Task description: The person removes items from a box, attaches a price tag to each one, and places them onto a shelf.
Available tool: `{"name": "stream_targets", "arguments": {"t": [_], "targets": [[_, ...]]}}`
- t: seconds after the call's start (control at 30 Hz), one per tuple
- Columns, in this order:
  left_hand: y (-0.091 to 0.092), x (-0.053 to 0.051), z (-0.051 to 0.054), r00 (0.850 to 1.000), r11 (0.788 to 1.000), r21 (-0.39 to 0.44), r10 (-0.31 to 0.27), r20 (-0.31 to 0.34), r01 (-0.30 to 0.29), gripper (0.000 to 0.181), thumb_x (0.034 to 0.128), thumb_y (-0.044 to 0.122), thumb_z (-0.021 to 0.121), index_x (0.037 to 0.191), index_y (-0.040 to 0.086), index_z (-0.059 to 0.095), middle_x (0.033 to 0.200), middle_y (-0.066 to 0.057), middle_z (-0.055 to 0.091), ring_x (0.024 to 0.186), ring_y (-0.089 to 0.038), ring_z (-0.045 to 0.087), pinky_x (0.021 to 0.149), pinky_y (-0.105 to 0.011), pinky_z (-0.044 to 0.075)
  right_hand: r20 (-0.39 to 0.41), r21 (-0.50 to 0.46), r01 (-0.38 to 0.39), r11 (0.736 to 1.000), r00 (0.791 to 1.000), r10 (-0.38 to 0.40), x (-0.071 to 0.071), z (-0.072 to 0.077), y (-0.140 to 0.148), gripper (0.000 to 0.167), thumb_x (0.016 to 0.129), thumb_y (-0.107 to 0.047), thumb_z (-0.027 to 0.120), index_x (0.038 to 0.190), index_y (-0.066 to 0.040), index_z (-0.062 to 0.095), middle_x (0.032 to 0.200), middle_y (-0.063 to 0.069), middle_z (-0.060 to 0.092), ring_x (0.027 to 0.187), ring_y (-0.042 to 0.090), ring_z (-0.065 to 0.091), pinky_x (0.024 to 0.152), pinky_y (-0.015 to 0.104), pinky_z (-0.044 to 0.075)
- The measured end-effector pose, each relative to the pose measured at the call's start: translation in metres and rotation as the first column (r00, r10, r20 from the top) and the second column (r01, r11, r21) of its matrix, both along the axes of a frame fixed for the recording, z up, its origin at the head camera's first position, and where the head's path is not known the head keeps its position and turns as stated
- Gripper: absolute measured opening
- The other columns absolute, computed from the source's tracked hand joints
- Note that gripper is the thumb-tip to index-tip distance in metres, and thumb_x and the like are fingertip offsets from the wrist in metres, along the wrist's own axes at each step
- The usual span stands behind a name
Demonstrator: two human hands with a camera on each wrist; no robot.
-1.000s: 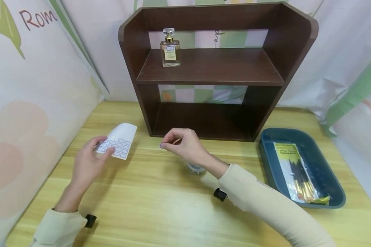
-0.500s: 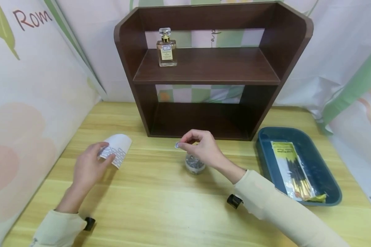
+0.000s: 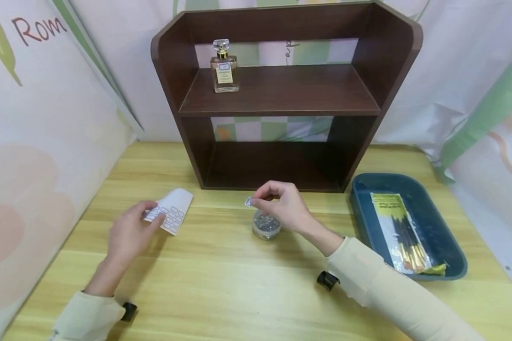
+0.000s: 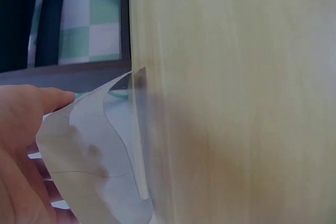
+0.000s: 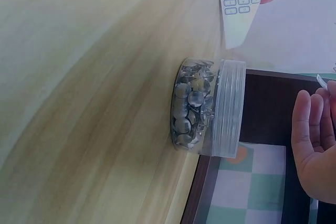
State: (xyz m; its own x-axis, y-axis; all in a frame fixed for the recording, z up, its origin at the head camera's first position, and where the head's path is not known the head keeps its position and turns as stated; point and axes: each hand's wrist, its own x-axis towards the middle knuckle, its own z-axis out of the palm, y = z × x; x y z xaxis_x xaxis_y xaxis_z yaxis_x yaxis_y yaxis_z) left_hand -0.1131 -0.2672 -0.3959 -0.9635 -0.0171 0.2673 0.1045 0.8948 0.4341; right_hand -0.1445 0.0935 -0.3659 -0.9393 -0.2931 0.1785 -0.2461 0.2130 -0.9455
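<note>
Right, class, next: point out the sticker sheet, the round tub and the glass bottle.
Sticker sheet (image 3: 172,215): head view, on its printed face.
Round tub (image 5: 206,109): right wrist view, on its clear side wall.
Glass bottle (image 3: 224,76): head view, on its pale front label.

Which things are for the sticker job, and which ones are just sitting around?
Likely for the job:
sticker sheet, held by the left hand
small sticker, pinched by the right hand
clear jar of metal tacks, near that hand

Probably just sitting around:
blue tray
packet of brushes, in the tray
glass bottle, on the dark shelf
</note>
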Motion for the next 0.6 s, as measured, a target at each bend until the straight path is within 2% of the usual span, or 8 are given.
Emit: {"name": "stream_targets", "arguments": {"t": [0.23,0.37,0.43,0.5,0.6], "targets": [[0.018,0.001,-0.010,0.993,0.996,-0.046,-0.083,-0.081,0.079,0.041,0.0887,0.026,0.077,0.118,-0.001,0.067,0.115,-0.026,0.067,0.095,-0.045,0.066,0.074,-0.058,0.052,0.038,-0.013,0.004,1.000,0.999,-0.004,0.005,0.000,0.003,0.006,0.088,-0.003,0.077,0.090,0.000,0.072,0.087,0.010,0.072,0.076,0.045,0.064,0.064,0.048,0.060],[0.027,0.001,-0.011,0.990,0.992,-0.061,-0.115,-0.082,0.110,0.042,0.0879,0.027,0.078,0.118,0.000,0.067,0.118,-0.027,0.066,0.101,-0.048,0.064,0.082,-0.061,0.050,0.089,-0.048,0.028,0.998,0.996,-0.023,0.008,0.000,0.006,0.006,0.087,-0.002,0.077,0.091,-0.001,0.072,0.088,0.011,0.072,0.077,0.045,0.065,0.062,0.041,0.060],[0.029,0.000,-0.012,0.991,0.990,-0.073,-0.125,-0.047,0.121,0.044,0.0877,0.029,0.078,0.119,0.001,0.067,0.120,-0.027,0.065,0.104,-0.048,0.062,0.084,-0.062,0.048,0.119,-0.062,0.051,0.997,0.992,-0.043,0.008,0.000,0.008,0.006,0.087,-0.002,0.077,0.091,-0.001,0.072,0.088,0.012,0.073,0.077,0.043,0.065,0.061,0.037,0.060],[0.030,-0.001,-0.013,0.991,0.987,-0.080,-0.135,0.018,0.136,0.046,0.0876,0.030,0.078,0.122,0.002,0.066,0.123,-0.027,0.063,0.108,-0.048,0.060,0.087,-0.063,0.047,0.155,-0.077,0.071,0.994,0.986,-0.059,0.009,-0.001,0.011,0.008,0.087,-0.002,0.077,0.092,0.000,0.072,0.088,0.012,0.073,0.078,0.042,0.066,0.061,0.037,0.061],[0.031,0.000,-0.015,0.980,0.982,-0.087,-0.155,0.125,0.166,0.050,0.0880,0.031,0.078,0.126,0.002,0.064,0.129,-0.027,0.060,0.115,-0.049,0.057,0.091,-0.065,0.045,0.202,-0.091,0.096,0.991,0.976,-0.076,0.010,-0.002,0.015,0.011,0.087,-0.002,0.077,0.095,0.003,0.071,0.089,0.013,0.073,0.079,0.038,0.066,0.061,0.040,0.061]]}}
